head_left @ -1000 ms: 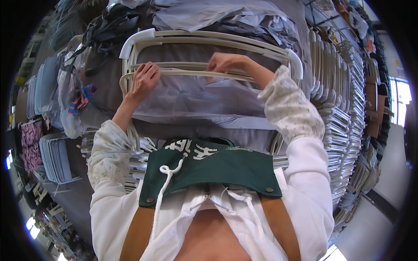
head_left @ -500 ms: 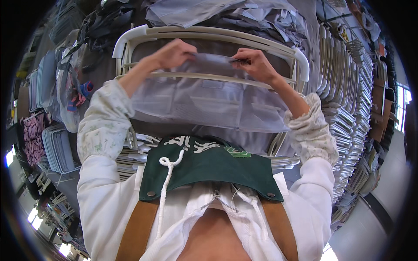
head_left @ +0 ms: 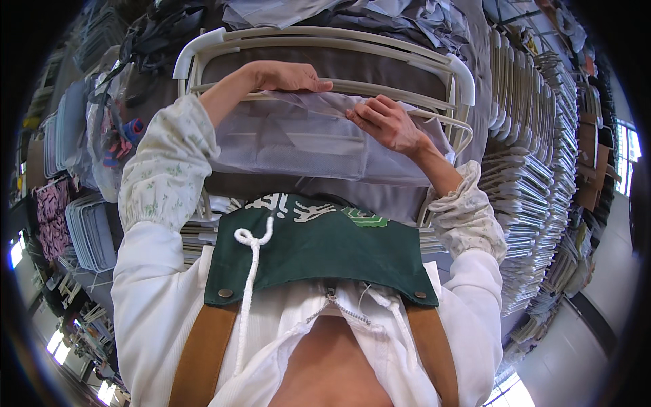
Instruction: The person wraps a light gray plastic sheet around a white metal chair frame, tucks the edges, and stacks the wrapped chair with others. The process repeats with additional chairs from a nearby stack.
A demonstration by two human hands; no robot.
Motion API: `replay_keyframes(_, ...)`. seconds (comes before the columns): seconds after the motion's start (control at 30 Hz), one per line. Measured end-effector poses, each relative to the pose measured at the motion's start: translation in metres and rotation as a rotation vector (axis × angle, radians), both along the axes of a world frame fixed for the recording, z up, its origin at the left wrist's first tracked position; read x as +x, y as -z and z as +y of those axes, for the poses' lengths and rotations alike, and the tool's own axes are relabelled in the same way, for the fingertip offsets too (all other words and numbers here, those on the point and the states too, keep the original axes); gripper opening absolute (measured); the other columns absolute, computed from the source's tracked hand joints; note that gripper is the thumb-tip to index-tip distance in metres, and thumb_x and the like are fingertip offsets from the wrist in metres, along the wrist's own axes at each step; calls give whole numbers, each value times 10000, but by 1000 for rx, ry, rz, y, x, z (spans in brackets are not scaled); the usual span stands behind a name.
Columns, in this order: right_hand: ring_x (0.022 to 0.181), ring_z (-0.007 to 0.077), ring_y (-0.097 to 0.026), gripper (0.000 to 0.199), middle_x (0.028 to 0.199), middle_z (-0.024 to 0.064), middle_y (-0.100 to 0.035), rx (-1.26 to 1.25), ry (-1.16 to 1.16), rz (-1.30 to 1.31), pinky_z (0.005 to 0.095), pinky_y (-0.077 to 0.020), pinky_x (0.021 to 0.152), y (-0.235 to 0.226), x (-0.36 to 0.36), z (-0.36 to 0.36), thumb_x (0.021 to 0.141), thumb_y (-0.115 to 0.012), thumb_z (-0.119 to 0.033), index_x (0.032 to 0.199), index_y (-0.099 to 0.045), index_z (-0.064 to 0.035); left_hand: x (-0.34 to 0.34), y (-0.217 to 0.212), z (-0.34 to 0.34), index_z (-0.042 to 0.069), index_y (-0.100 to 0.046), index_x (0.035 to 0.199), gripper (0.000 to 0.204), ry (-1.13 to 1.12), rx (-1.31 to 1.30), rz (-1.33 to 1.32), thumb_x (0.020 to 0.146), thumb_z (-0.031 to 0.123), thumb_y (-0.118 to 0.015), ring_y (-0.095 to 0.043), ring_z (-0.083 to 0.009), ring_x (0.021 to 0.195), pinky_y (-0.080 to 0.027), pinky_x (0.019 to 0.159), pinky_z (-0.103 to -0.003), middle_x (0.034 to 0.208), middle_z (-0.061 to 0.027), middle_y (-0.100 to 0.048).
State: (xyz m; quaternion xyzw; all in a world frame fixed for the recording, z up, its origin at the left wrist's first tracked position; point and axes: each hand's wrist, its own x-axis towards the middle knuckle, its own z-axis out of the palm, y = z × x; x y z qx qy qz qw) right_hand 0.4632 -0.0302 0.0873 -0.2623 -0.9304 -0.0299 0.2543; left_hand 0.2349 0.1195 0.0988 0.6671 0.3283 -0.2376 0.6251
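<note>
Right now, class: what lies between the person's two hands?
In the head view, pale grey fabric spans between left hand and right hand, draped over a white frame.

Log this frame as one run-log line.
left hand: on sheer grey fabric sheet top edge | right hand: pressing sheet | under: white rounded plastic frame
</note>
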Motion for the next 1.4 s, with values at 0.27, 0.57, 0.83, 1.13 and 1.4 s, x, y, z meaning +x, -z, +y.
replay_keyframes(0.27, 861, 180, -580, 195, 901, 29, -563, 17, -60, 30, 309, -494, 710, 22, 11, -8, 830, -670, -73, 1012, -653, -5, 12, 20, -21, -11, -705, 832, 161, 253, 521, -356, 794, 145, -723, -588, -110, 593, -466, 548, -292, 659, -52, -646)
replay_keyframes(0.57, 1000, 108, -551, 601, 1064, 34, -637, -1890, 219, -10, 261, -430, 925, 18, 152, 57, 792, -786, -364, 1244, -609, -9, 10, -9, -31, -40, -681, 869, 138, -23, 170, -135, 808, 79, -719, -564, -62, 556, -423, 510, -237, 680, -25, -649)
replay_keyframes(0.83, 832, 91, -573, 561, 1001, 31, -656, -1937, 31, -40, 264, -495, 729, 16, 207, 41, 819, -760, -299, 1261, -595, 5, 13, -15, -41, -57, -689, 934, 249, -96, 272, -67, 778, 125, -756, -559, -83, 685, -459, 658, -266, 723, -42, -654)
replay_keyframes(1.13, 1004, 194, -697, 455, 1008, 42, -672, -2093, -156, 124, 230, -533, 657, 19, 220, 41, 843, -726, -88, 1256, -560, 3, 13, -11, -41, -41, -699, 918, 216, -160, 281, 54, 773, 106, -765, -536, -81, 676, -431, 640, -254, 712, -16, -622)
replay_keyframes(1.4, 669, 135, -595, 141, 673, 52, -576, -1165, 254, 130, 283, -514, 606, 33, 250, 24, 797, -731, -34, 909, -657, 9, 9, -15, -46, -35, -694, 905, 211, -135, 381, -10, 768, 98, -782, -527, -82, 693, -440, 673, -268, 705, -15, -619)
